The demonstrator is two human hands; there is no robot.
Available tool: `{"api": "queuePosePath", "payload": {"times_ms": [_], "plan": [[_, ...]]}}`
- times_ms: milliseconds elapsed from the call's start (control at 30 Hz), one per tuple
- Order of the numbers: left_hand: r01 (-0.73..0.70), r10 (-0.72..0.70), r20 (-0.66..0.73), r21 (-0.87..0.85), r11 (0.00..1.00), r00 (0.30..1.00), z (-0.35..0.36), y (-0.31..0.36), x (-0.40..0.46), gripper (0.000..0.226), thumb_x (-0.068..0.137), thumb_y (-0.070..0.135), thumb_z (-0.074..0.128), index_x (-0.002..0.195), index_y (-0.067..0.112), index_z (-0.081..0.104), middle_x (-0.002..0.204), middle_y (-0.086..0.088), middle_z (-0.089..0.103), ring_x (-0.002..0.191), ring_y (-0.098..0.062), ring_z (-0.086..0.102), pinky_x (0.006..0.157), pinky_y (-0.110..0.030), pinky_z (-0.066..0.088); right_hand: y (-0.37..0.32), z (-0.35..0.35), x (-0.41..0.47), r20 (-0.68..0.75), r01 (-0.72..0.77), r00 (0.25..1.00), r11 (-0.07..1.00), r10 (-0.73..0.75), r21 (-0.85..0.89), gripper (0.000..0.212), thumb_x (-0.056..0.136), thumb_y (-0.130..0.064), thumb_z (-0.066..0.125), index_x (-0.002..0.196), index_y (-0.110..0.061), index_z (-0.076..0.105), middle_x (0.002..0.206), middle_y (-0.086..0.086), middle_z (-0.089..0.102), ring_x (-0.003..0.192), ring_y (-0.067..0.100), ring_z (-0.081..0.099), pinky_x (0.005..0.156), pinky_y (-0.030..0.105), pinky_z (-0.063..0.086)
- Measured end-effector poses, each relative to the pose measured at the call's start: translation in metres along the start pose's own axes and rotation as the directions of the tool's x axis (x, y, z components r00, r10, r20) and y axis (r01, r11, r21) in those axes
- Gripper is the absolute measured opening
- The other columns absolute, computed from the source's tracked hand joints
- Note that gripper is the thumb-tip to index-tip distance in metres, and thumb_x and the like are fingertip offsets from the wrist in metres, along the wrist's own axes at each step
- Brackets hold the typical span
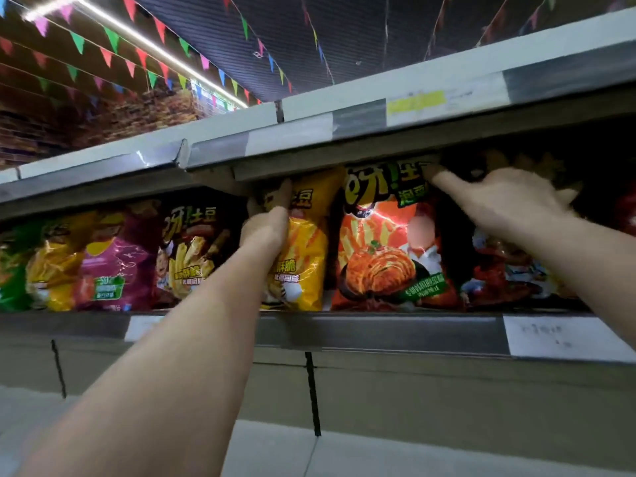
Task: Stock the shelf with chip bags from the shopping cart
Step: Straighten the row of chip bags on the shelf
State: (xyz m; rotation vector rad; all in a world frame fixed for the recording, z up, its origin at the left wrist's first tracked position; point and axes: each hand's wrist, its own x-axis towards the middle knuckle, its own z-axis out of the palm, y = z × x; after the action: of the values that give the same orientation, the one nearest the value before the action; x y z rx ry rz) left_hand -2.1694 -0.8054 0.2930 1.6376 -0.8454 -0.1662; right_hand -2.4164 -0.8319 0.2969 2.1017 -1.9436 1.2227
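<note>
The left hand (266, 227) grips the yellow bag (304, 242); the right hand (495, 201), fingers extended, touches the orange bag (385, 242). Forcing either under the low upper shelf (309, 136) could crush chips.

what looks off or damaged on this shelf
The price rail on the upper shelf edge is bent and kinked where two sections meet, above the brown chip bag. The bags themselves stand upright in a row; the left hand grips the yellow bag.

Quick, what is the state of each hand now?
Left hand: grips the yellow chip bag at its upper left edge.
Right hand: open, its fingers reach over the orange chip bag.
</note>
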Motion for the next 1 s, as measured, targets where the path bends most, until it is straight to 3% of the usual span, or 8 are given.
{"api": "queuePosePath", "payload": {"times_ms": [133,367,433,500,600,700,867,1000], "plan": [[0.020,-0.013,-0.057,0.113,0.993,0.998,0.026,0.006,-0.018,0.074,0.093,0.057,0.034,0.143,0.003,0.037,0.143,-0.019,0.040,0.129,-0.039,0.040,0.105,-0.043,0.031,-0.002,0.007,-0.004,0.063,0.016,0.998,0.991,-0.008,-0.131,0.089,0.074,-0.084,0.024,0.129,-0.020,0.054,0.143,0.018,0.040,0.135,0.038,0.029,0.111,0.060,0.008],[0.059,-0.047,-0.087,0.147,0.987,0.995,0.023,0.016,-0.038,0.068,0.096,0.050,0.032,0.145,0.002,0.031,0.149,-0.021,0.030,0.133,-0.040,0.032,0.107,-0.044,0.029,0.001,-0.003,-0.005,0.093,0.075,0.994,0.991,-0.065,-0.112,0.083,0.080,-0.080,0.023,0.143,-0.028,0.035,0.157,0.011,0.012,0.145,0.033,-0.002,0.109,0.063,-0.001],[0.014,0.018,-0.138,0.231,0.973,0.990,0.016,0.021,-0.048,0.074,0.095,0.058,0.028,0.147,0.005,0.027,0.150,-0.021,0.027,0.137,-0.038,0.026,0.110,-0.048,0.023,0.006,-0.006,-0.007,0.083,0.105,0.992,0.990,-0.097,-0.097,0.085,0.079,-0.081,0.023,0.145,-0.028,0.030,0.157,0.012,0.011,0.145,0.033,-0.003,0.109,0.063,0.000],[-0.128,0.202,-0.160,0.384,0.914,0.966,0.021,0.032,-0.066,0.078,0.094,0.063,0.027,0.144,0.003,0.032,0.148,-0.023,0.029,0.139,-0.035,0.022,0.113,-0.050,0.017,0.012,-0.009,-0.010,0.075,0.113,0.992,0.987,-0.105,-0.116,0.086,0.080,-0.080,0.022,0.146,-0.025,0.030,0.157,0.013,0.009,0.145,0.033,-0.003,0.109,0.063,0.000],[-0.460,0.495,0.082,0.522,0.718,0.865,0.047,0.042,-0.100,0.077,0.091,0.066,0.028,0.143,0.010,0.035,0.149,-0.019,0.032,0.141,-0.033,0.020,0.115,-0.054,0.006,0.019,-0.008,-0.016,0.099,0.108,0.991,0.975,-0.090,-0.196,0.088,0.082,-0.078,0.015,0.141,-0.018,0.039,0.152,0.016,0.025,0.143,0.036,0.006,0.108,0.064,0.001],[-0.572,0.511,0.304,0.630,0.525,0.804,0.066,0.035,-0.113,0.075,0.090,0.068,0.022,0.144,0.016,0.032,0.147,-0.016,0.033,0.141,-0.034,0.020,0.113,-0.061,0.001,0.024,-0.006,-0.017,0.126,0.119,0.988,0.958,-0.089,-0.261,0.087,0.083,-0.075,0.010,0.137,-0.016,0.044,0.144,0.017,0.037,0.140,0.036,0.016,0.108,0.064,0.004],[-0.554,0.502,0.294,0.656,0.513,0.813,0.065,0.030,-0.106,0.080,0.089,0.072,0.018,0.143,0.017,0.036,0.146,-0.017,0.035,0.140,-0.035,0.022,0.111,-0.064,-0.002,0.031,-0.009,-0.016,0.099,0.117,0.991,0.963,-0.095,-0.243,0.079,0.087,-0.072,0.015,0.135,-0.017,0.047,0.145,0.020,0.034,0.140,0.036,0.016,0.109,0.062,0.005],[-0.577,0.461,0.362,0.634,0.515,0.810,0.059,0.036,-0.109,0.081,0.089,0.072,0.017,0.147,0.017,0.031,0.152,-0.017,0.028,0.142,-0.036,0.017,0.110,-0.064,-0.003,0.034,-0.014,-0.018,0.128,0.145,0.985,0.959,-0.116,-0.243,0.079,0.086,-0.071,0.019,0.145,-0.019,0.029,0.152,0.017,0.024,0.141,0.036,0.013,0.111,0.057,0.008]]}}
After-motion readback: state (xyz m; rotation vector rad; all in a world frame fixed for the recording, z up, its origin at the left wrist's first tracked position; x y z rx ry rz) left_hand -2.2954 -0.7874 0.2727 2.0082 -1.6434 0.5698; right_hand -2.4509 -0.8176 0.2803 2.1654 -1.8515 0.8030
